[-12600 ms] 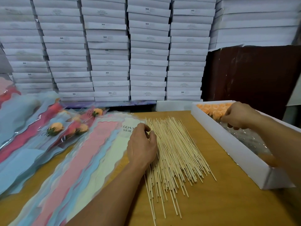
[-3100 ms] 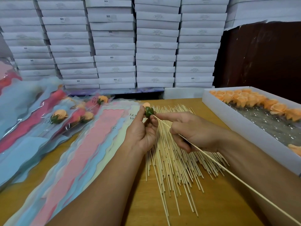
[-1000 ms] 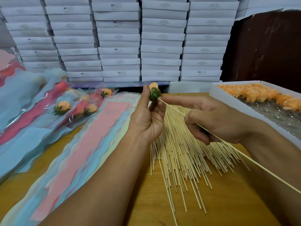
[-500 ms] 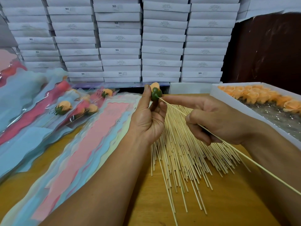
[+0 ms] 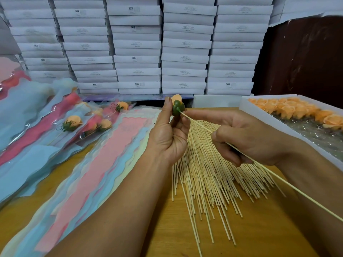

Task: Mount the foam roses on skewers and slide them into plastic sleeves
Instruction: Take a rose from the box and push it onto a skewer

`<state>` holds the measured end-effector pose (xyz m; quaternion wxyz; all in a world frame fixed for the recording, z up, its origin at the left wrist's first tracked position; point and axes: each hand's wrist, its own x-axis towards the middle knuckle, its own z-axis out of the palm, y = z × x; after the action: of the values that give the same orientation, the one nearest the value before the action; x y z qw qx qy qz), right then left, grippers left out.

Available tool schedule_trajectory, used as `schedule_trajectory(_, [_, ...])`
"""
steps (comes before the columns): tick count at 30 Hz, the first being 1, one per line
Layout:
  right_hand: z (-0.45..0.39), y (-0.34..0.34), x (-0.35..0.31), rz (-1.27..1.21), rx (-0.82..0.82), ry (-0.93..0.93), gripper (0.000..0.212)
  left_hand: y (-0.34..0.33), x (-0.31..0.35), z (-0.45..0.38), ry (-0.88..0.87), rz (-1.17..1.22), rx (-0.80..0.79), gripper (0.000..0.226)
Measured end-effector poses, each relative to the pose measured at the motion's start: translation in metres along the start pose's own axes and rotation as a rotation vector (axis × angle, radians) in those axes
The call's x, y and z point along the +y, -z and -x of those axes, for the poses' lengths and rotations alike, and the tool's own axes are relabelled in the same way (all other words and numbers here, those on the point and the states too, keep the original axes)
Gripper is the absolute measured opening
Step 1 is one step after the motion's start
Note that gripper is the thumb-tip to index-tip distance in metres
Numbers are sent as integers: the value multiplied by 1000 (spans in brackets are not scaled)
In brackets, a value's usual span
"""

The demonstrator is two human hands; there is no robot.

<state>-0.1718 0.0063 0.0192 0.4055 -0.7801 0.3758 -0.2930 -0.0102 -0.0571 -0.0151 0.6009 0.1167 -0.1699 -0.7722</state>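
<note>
Both forearms come in from the bottom edge, bare, angling up toward the middle. Left hand is raised with its back to the camera, thumb sticking straight up, the other fingers curled in, so the grip is a pinch right at the fingertips on the foam rose. Right hand sits just beside it, a bit lower, wrist bent inward. Its index finger is stretched out long, tip almost meeting the left fingertips, while the other fingers fold under and hold the skewer against the palm. Hands are near each other but not overlapping.
</note>
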Motion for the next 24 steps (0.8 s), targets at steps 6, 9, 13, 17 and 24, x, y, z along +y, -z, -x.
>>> schedule_trajectory(6, [0, 1, 1, 9, 8, -5, 71, 0, -1, 1, 6, -7, -2, 23])
schedule_trajectory(9, [0, 0, 1, 18, 12, -13, 71, 0, -1, 1, -1, -14, -10, 22])
schedule_trajectory(13, [0, 0, 0, 31, 13, -16, 68, 0, -1, -1, -36, -55, -5, 28])
schedule_trajectory(17, [0, 0, 1, 28, 23, -25, 70, 1, -2, -2, -90, -109, 1, 36])
schedule_trajectory(24, [-5, -6, 5, 61, 64, -5, 69, 5, -3, -4, -175, -237, 28, 16])
